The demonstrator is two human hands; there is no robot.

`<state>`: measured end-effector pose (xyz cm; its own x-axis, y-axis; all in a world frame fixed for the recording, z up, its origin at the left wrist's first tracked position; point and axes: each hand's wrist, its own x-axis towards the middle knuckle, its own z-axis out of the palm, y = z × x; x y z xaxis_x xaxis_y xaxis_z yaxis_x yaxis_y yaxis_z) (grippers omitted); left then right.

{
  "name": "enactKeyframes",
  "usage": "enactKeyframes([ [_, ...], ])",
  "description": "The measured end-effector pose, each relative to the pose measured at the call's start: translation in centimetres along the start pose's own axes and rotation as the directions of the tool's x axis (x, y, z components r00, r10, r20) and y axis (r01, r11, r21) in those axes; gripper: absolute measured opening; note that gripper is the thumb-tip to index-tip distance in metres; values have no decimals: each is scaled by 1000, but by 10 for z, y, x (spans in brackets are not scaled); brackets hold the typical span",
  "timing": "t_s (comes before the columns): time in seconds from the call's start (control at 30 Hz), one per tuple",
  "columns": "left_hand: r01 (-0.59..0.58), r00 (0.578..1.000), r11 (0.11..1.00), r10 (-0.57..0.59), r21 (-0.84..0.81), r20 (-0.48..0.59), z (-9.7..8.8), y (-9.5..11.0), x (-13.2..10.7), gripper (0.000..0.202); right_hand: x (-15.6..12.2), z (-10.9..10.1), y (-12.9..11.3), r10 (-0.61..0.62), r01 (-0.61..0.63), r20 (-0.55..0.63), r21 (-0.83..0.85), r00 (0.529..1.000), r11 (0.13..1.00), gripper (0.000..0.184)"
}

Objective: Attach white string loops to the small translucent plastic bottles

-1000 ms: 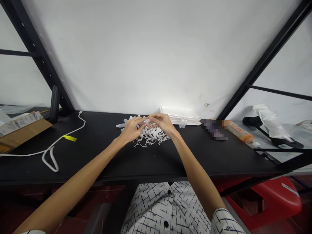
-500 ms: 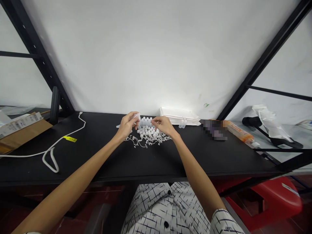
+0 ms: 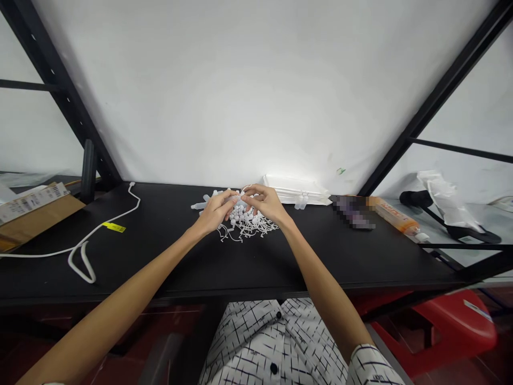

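My left hand (image 3: 214,211) and my right hand (image 3: 265,204) meet over a heap of small white plastic caps with thin tethers (image 3: 248,223) on the black table (image 3: 240,262). Both hands pinch a small clear plastic vial (image 3: 239,200) between their fingertips. Several more clear vials (image 3: 202,203) lie just behind the left hand.
A stack of white trays (image 3: 296,190) with two vials in front sits behind the heap. An orange tube (image 3: 395,214) and a dark object lie to the right. A white cable (image 3: 86,251) with a yellow tag and a cardboard box (image 3: 34,211) lie left. A red stool (image 3: 452,326) stands below right.
Half a second ago the hands were apart, the left one lifted with a vial. They have come back together over the heap.
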<state>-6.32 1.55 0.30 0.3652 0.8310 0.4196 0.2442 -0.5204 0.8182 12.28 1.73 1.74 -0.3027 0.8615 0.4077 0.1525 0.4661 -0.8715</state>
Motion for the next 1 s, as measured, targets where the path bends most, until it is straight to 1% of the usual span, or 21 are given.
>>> enactKeyframes([
  [0.1,-9,1000,983,9,183,4,0,5,-2,35,2,2,2,-77,73,-80,-48,994,996,27],
  [0.2,-25,1000,956,22,291,13,1,8,-4,39,2,3,1,-121,112,-114,-80,986,990,23],
  [0.33,-69,998,946,67,316,18,3,8,-4,39,0,5,0,-130,118,-100,-117,986,986,21],
  [0.43,-109,993,934,116,340,1,4,4,-3,37,0,9,0,-153,127,-152,-169,977,977,21],
  [0.5,-129,989,915,148,383,-20,5,2,-1,35,0,12,1,-179,133,-188,-234,966,963,19],
  [0.6,-141,982,887,182,441,-51,6,-1,1,35,-1,22,1,-225,133,-236,-352,945,927,15],
  [0.7,-141,975,858,207,494,-82,8,-3,2,34,-4,34,2,-299,139,-280,-475,912,869,18],
  [0.77,-134,969,832,223,538,-104,10,-5,2,34,-8,41,3,-361,162,-288,-538,887,827,20],
  [0.9,-114,964,788,234,604,-123,13,-6,0,33,-12,47,5,-468,229,-274,-603,840,764,25],
  [0.93,-112,964,779,236,617,-124,14,-6,-1,33,-13,47,6,-479,237,-271,-610,835,757,27],
  [1.0,-109,962,765,242,635,-127,16,-5,-2,33,-13,46,8,-476,240,-262,-608,839,757,28],
])
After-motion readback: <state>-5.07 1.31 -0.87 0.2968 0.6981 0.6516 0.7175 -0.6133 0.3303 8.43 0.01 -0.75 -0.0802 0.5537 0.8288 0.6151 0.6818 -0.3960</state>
